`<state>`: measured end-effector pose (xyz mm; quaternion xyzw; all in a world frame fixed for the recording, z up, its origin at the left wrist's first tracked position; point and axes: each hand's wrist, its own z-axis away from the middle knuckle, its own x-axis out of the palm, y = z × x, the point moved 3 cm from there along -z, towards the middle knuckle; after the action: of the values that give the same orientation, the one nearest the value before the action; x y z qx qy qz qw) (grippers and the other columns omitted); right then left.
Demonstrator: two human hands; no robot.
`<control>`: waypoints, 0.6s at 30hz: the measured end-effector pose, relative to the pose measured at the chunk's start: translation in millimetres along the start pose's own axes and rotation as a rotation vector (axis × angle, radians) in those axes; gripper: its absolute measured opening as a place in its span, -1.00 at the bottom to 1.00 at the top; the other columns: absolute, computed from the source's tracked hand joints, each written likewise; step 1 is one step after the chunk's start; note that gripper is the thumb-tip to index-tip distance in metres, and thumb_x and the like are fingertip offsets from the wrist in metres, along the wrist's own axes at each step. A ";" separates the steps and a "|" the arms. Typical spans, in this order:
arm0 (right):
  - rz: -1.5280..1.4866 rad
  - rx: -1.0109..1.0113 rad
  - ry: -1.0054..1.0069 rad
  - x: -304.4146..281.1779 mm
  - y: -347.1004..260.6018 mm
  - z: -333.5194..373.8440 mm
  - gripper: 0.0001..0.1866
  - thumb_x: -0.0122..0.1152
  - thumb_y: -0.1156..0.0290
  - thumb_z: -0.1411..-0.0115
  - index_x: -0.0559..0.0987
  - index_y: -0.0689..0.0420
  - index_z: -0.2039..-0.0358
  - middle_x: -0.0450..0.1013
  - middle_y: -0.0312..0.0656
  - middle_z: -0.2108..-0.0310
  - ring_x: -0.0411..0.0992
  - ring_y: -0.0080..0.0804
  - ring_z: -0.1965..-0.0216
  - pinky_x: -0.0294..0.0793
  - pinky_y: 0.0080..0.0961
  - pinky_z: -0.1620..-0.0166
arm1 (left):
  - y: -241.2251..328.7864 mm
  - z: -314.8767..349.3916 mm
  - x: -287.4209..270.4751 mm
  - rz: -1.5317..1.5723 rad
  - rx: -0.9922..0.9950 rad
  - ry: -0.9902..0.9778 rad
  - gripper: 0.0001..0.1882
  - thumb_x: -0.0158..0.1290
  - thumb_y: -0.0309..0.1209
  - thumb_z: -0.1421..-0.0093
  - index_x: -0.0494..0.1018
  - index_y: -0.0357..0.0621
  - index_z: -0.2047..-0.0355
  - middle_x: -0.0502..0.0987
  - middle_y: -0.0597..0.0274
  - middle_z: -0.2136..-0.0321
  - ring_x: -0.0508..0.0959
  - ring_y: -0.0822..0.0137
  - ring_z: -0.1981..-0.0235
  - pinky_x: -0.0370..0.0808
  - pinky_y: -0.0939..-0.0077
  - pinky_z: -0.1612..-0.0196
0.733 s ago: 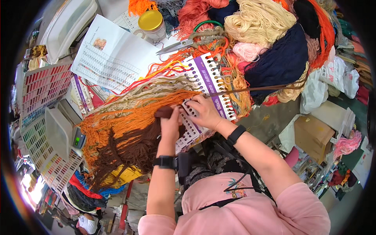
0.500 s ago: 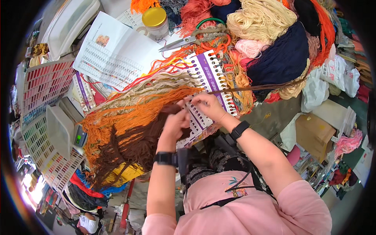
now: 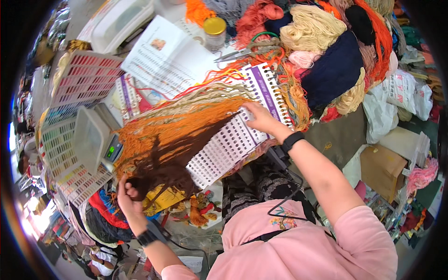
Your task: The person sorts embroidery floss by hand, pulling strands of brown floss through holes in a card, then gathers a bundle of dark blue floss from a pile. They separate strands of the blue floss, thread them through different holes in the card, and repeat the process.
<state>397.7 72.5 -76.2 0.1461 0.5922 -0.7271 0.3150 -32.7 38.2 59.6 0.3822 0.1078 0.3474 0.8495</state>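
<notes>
Dark brown thread (image 3: 186, 151) stretches across the worktable from a white perforated thread card (image 3: 219, 156) down to the lower left. My left hand (image 3: 129, 196) curls its fingers around the bunched far end of this brown thread. At the card's upper edge, my right hand (image 3: 261, 117) pinches the card close to where the thread meets it; the fingertips are partly hidden. Orange thread (image 3: 177, 121) lies in long strands just beyond the brown. Another punched card with a purple band (image 3: 266, 91) sits behind my right hand, strands running from its holes.
Scissors (image 3: 232, 56) and a gold-lidded jar (image 3: 214, 33) lie beyond the threads, beside a printed sheet (image 3: 163, 56). Skeins of navy yarn (image 3: 333, 70) and cream yarn (image 3: 312, 28) pile up at far right. A plastic basket (image 3: 86, 77) and a small scale (image 3: 112, 148) stand left.
My left hand has moved from beside the right hand down to the lower left, along the brown thread. The brown thread now lies straighter, and more of the perforated card shows.
</notes>
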 end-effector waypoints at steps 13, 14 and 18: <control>-0.997 0.201 -0.426 27.0 -273.9 110.6 -0.90 0.01 0.50 0.02 0.47 0.25 0.49 0.33 -0.32 0.68 0.24 -0.71 0.68 0.21 -0.81 0.62 | -48.7 169.7 64.9 0.133 -0.158 -0.762 -0.49 -0.45 -0.15 -0.17 0.12 -0.36 0.06 0.34 0.08 0.24 0.37 0.30 0.39 0.32 0.46 0.28; -0.986 0.188 -0.427 28.7 -278.5 114.2 -0.90 0.01 0.50 0.02 0.47 0.25 0.49 0.33 -0.32 0.68 0.24 -0.71 0.68 0.21 -0.81 0.62 | -42.3 174.0 60.7 0.212 -0.149 -0.801 -0.46 -0.47 -0.12 -0.17 0.11 -0.36 0.05 0.34 0.08 0.23 0.37 0.29 0.39 0.31 0.44 0.26; -1.110 0.094 -0.368 26.1 -292.3 127.2 -0.90 -0.01 0.52 0.02 0.47 0.25 0.52 0.33 -0.32 0.71 0.25 -0.69 0.71 0.20 -0.81 0.67 | -27.0 191.2 43.1 0.385 -0.231 -0.639 -0.38 -0.51 -0.02 -0.14 0.09 -0.34 0.03 0.34 0.07 0.22 0.38 0.28 0.40 0.28 0.39 0.21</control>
<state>213.9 -27.0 165.9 -0.3005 0.4829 -0.8222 -0.0221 98.5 -55.2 174.6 0.3863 -0.2757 0.3739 0.7968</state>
